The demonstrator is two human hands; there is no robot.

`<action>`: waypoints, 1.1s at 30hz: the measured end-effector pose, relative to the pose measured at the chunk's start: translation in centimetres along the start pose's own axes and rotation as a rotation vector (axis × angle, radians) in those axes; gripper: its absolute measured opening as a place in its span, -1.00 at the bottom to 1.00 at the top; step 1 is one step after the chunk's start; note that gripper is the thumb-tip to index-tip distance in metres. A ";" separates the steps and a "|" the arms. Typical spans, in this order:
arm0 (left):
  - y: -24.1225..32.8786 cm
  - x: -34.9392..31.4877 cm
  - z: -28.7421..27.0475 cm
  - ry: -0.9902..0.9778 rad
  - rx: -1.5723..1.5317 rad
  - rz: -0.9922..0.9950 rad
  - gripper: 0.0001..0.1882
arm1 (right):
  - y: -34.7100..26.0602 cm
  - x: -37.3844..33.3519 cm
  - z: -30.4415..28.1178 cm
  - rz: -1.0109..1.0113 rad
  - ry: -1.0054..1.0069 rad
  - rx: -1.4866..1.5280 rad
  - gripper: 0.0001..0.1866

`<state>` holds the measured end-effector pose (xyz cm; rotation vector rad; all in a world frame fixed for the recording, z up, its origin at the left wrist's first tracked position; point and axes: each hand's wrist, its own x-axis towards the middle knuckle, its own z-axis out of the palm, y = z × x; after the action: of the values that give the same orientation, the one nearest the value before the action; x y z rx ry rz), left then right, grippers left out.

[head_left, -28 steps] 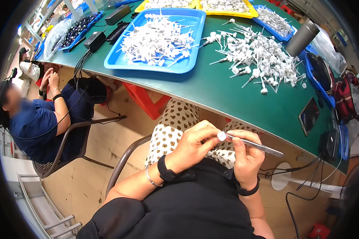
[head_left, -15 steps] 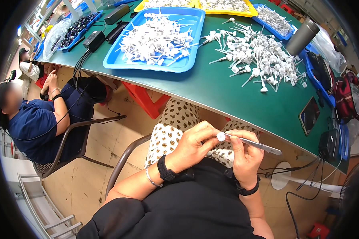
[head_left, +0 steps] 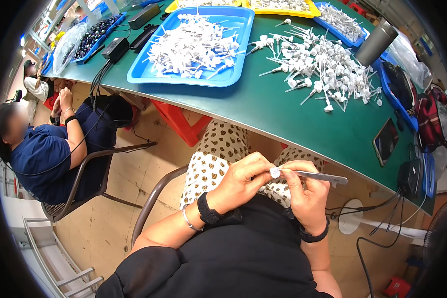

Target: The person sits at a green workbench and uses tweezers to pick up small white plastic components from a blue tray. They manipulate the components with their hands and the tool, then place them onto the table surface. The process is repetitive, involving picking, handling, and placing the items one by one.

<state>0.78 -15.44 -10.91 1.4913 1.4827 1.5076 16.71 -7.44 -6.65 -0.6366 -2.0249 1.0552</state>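
Observation:
My left hand [head_left: 244, 177] is closed in a pinch on a small white plastic pump head [head_left: 275, 173], held above my lap. My right hand [head_left: 307, 194] grips a pair of silver metal tweezers [head_left: 328, 177], its blunt end sticking out to the right. The tips point toward the pump head, but fingers hide them. Both hands are close together, fingertips nearly meeting at the white piece. On the green table ahead lies a loose pile of white pump heads with thin tubes [head_left: 328, 69]. More of them fill a blue tray [head_left: 184, 82] to its left.
Yellow trays [head_left: 283, 14] and another blue tray [head_left: 362, 43] stand farther back. At the right are a grey metal flask [head_left: 377, 43], a phone [head_left: 385, 142] and a black adapter box [head_left: 410, 178]. A seated person [head_left: 49, 144] works at the left. Cables hang below the table edge.
My right hand and the outer end of the tweezers have shifted slightly, and the tweezers lie a little flatter. My left hand keeps its pinch on the pump head.

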 end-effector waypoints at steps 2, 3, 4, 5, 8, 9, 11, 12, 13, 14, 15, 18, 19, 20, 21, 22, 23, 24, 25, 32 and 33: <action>-0.5 0.0 0.0 -0.003 -0.014 0.012 -0.87 | 0.1 -0.3 0.0 0.111 0.041 0.132 -0.93; -0.6 0.1 0.0 -0.006 -0.020 0.021 -0.86 | 0.2 -0.4 0.0 0.164 0.065 0.198 -0.92; -0.6 0.2 -0.1 -0.008 -0.044 0.002 -0.85 | -0.1 -0.4 0.2 0.159 0.110 0.239 -0.92; -0.5 0.4 -0.1 -0.009 -0.068 -0.018 -0.84 | -0.4 -0.3 0.5 0.155 0.154 0.281 -0.91; -0.4 0.5 -0.2 -0.015 -0.074 -0.032 -0.83 | -0.3 -0.4 0.6 0.115 0.151 0.271 -0.90; -0.3 0.5 -0.1 -0.018 -0.066 -0.031 -0.83 | -0.1 -0.4 0.6 0.095 0.138 0.244 -0.91; -0.3 0.3 0.1 0.012 -0.098 -0.050 -0.83 | 0.2 -0.5 0.7 0.062 0.117 0.204 -0.91; -0.3 0.2 0.1 0.027 -0.115 -0.059 -0.83 | 0.2 -0.4 0.7 0.050 0.109 0.189 -0.91; -0.3 0.2 0.1 0.025 -0.124 -0.062 -0.83 | 0.3 -0.4 0.7 0.037 0.101 0.175 -0.92; -0.2 0.2 0.0 0.023 -0.134 -0.066 -0.83 | 0.3 -0.4 0.7 0.041 0.097 0.164 -0.92; -0.2 0.2 0.0 0.022 -0.142 -0.069 -0.83 | 0.3 -0.4 0.6 0.044 0.093 0.155 -0.92; -0.2 0.2 -0.2 -0.008 -0.149 -0.068 -0.86 | 0.2 -0.4 0.8 0.087 0.116 0.250 -0.93; -0.3 0.1 -0.2 -0.011 -0.160 -0.076 -0.86 | 0.2 -0.4 0.9 0.108 0.131 0.302 -0.93; -0.5 0.1 -0.2 -0.013 -0.171 -0.085 -0.86 | 0.2 -0.4 0.9 0.110 0.128 0.299 -0.93; -0.7 0.0 -0.1 -0.015 -0.182 -0.093 -0.86 | 0.2 -0.4 0.8 0.111 0.124 0.297 -0.93; -0.7 0.0 -0.1 -0.014 -0.189 -0.100 -0.86 | 0.2 -0.4 0.8 0.113 0.120 0.294 -0.93; -0.7 -0.1 -0.1 -0.013 -0.196 -0.107 -0.86 | 0.1 -0.3 0.8 0.117 0.121 0.300 -0.93; -0.7 -0.1 -0.1 -0.012 -0.203 -0.114 -0.86 | 0.1 -0.3 0.9 0.122 0.121 0.305 -0.93; -0.7 -0.1 -0.2 -0.013 -0.162 -0.086 -0.86 | 0.1 -0.3 0.9 0.126 0.122 0.310 -0.93; -0.8 0.0 -0.3 -0.006 -0.052 -0.007 -0.85 | 0.2 -0.4 1.1 0.126 0.145 0.293 -0.91; -0.8 0.0 -0.3 -0.006 -0.051 -0.008 -0.84 | 0.3 -0.4 1.1 0.122 0.146 0.291 -0.91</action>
<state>0.32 -15.37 -11.58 1.4579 1.4342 1.5234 16.09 -8.12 -7.44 -0.6683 -1.6834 1.3059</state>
